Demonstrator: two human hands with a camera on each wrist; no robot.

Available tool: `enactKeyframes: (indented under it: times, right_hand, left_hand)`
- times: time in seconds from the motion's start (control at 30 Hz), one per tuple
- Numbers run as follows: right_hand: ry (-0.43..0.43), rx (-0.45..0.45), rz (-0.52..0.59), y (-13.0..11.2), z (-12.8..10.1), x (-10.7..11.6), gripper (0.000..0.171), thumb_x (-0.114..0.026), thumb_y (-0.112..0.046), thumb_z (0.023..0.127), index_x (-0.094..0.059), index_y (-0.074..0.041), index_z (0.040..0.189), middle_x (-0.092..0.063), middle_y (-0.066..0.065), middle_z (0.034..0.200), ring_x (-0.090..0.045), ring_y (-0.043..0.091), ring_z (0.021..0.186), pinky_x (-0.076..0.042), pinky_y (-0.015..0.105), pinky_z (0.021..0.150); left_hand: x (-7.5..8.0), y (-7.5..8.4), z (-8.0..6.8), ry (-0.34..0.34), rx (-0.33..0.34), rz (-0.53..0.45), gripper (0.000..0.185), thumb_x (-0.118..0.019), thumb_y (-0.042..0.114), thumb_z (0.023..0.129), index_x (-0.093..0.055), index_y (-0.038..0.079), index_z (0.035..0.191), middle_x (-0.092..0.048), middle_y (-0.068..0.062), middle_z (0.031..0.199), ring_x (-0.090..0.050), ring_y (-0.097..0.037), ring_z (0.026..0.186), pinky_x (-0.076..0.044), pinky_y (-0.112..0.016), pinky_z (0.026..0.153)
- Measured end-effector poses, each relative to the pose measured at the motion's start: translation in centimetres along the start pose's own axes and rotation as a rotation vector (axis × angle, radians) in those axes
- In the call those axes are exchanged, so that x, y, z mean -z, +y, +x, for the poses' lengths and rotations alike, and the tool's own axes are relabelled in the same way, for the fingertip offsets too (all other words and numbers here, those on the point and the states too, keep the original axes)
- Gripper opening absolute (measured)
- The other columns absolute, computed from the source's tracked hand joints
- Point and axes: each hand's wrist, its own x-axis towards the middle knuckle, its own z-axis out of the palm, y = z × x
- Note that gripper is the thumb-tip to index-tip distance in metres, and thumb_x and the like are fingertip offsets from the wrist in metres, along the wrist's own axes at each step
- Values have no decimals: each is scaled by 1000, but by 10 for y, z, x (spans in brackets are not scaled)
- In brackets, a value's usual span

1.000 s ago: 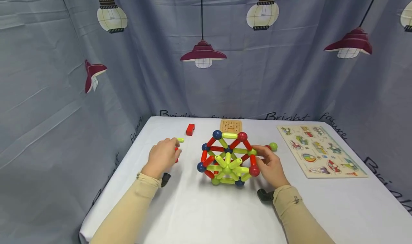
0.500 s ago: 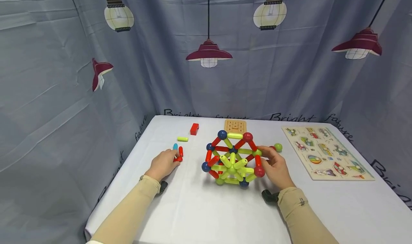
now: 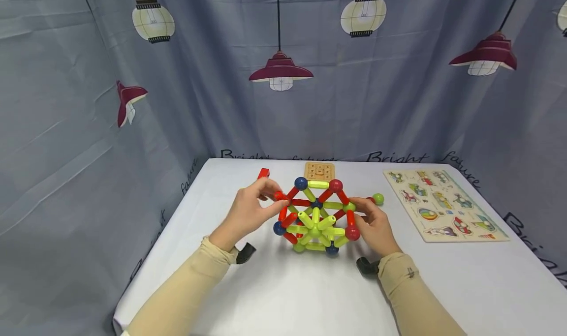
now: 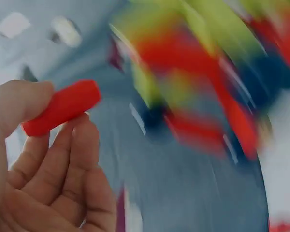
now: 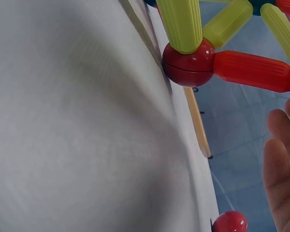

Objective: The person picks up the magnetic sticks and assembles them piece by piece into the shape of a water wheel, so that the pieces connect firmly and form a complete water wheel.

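A lattice of red and lime-green rods joined by balls [image 3: 314,231] stands on the white table in the head view. Left of it, my left hand [image 3: 248,210] pinches a loose red rod [image 4: 63,107] between thumb and fingers, close to the lattice's upper left side. The left wrist view shows this rod clearly, with the lattice blurred beyond. My right hand [image 3: 376,228] holds the lattice's right side at a green ball [image 3: 349,207]. A dark red corner ball [image 5: 189,63] appears in the right wrist view, where only some fingers [image 5: 280,169] are visible.
A picture puzzle board [image 3: 418,223] lies at the right. Behind the lattice is a small wooden number board [image 3: 319,170]. A red block [image 3: 264,173] sits at the back left, partly behind my left hand. A loose green ball [image 3: 378,198] lies beyond my right hand.
My left hand has lifted a red rod from the loose pieces on the left and carried it right, up to the lattice. My right hand keeps its place on the lattice.
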Motion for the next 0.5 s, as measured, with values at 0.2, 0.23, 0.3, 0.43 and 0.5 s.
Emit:
enactKeyframes:
  times: [0.2, 0.23, 0.3, 0.43, 0.5]
  right_hand:
    - [-4, -8, -5, 2, 2, 3, 41, -60, -5, 101, -59, -16, 140, -63, 6, 136, -60, 26, 122, -51, 19, 87]
    - [-1, -13, -1, 2, 1, 3, 40, -60, -6, 101, -60, -17, 139, -63, 5, 136, -60, 25, 122, -51, 19, 87]
    - [1, -9, 1, 4, 0, 2, 39, -61, -7, 101, -60, -17, 139, -63, 4, 136, -61, 24, 121, -51, 18, 87]
    - [-5, 20, 23, 6, -2, 0, 39, -62, -8, 101, -61, -16, 138, -64, 4, 135, -61, 22, 119, -52, 18, 87]
    - [-11, 27, 23, 7, -2, -1, 39, -61, -7, 101, -61, -17, 139, -64, 3, 136, -61, 21, 119, -52, 18, 87]
  left_hand:
    - [-41, 51, 25, -156, -71, -113, 28, -84, 28, 88, -70, 19, 111, -73, 10, 99, -69, -8, 93, -56, -25, 82]
    - [-49, 56, 28, -182, -71, -95, 28, -84, 29, 88, -71, 19, 112, -73, 10, 99, -68, -7, 93, -55, -23, 81]
    - [-63, 63, 34, -233, -57, -39, 28, -83, 31, 89, -71, 20, 112, -74, 10, 100, -68, -5, 93, -53, -18, 78]
    - [-85, 68, 41, -328, 3, 78, 28, -83, 34, 89, -70, 22, 111, -75, 12, 98, -65, 1, 89, -50, -15, 72]
    - [-91, 68, 41, -360, 36, 123, 29, -83, 34, 88, -69, 22, 111, -75, 13, 96, -65, 3, 86, -49, -16, 71]
